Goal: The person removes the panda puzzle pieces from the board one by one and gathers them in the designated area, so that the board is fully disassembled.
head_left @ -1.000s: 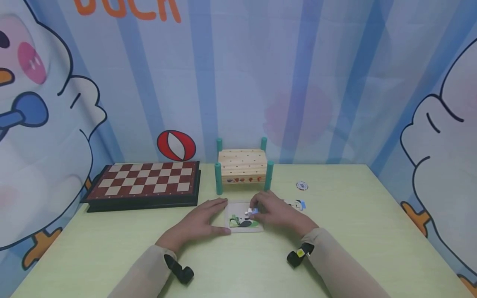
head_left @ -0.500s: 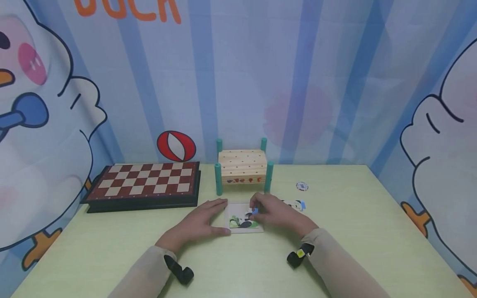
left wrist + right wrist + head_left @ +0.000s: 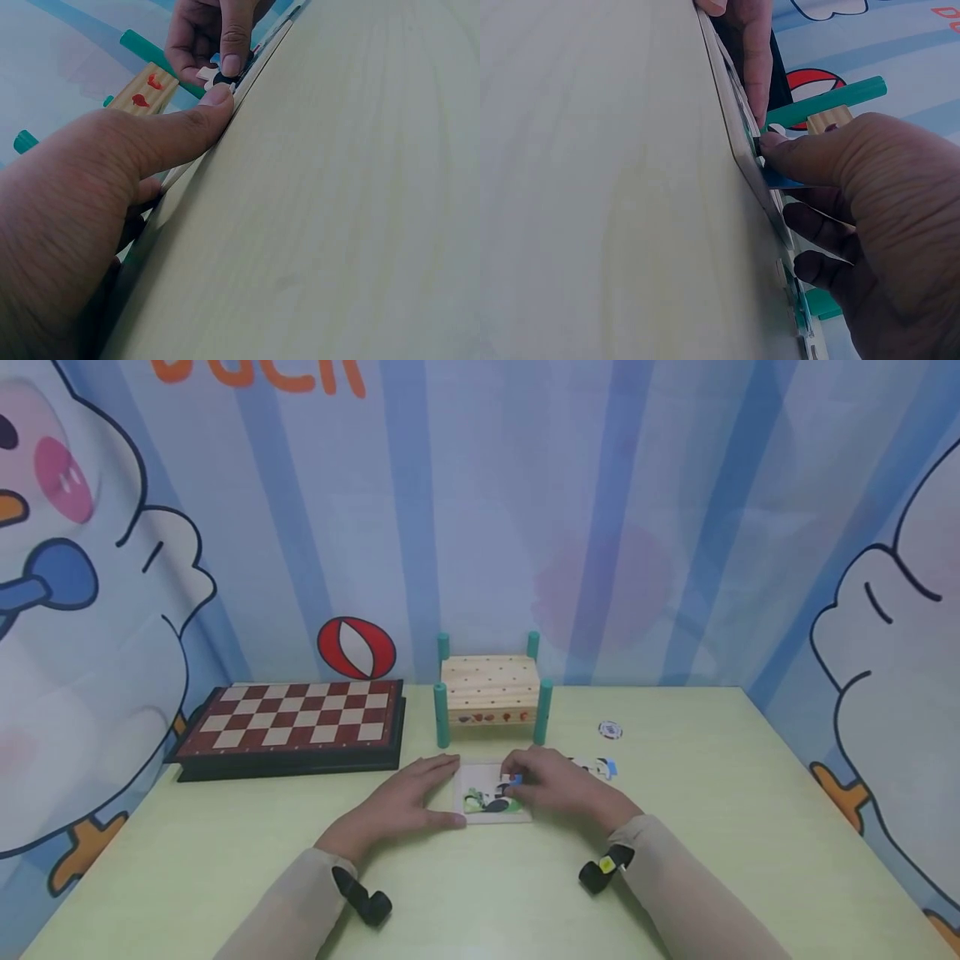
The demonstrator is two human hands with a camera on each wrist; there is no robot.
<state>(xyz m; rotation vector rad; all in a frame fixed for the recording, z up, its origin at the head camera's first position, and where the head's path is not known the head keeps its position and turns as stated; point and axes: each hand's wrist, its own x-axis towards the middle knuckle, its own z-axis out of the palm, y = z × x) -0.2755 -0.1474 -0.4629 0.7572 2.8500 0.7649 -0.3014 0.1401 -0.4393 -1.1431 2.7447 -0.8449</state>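
Note:
A small jigsaw tray with a pale rim lies on the table, its lower part filled with green, white and black picture pieces. My left hand rests along the tray's left side. Its fingers reach toward the far corner and its thumb presses the near corner, as the left wrist view also shows. Between thumb and fingertips, my right hand pinches a jigsaw piece with white, black and blue on it. That piece is right at the tray's right half, beside the laid pieces, and is partly hidden by the fingers.
More jigsaw pieces lie right of the tray, partly behind my right hand. A round chip is farther back. Behind the tray stands a small wooden rack with green posts; a chessboard occupies the back left.
The piece in my right hand has turned slightly and settled lower against the laid pieces, showing more of its black patch. My left hand stays in place on the tray.

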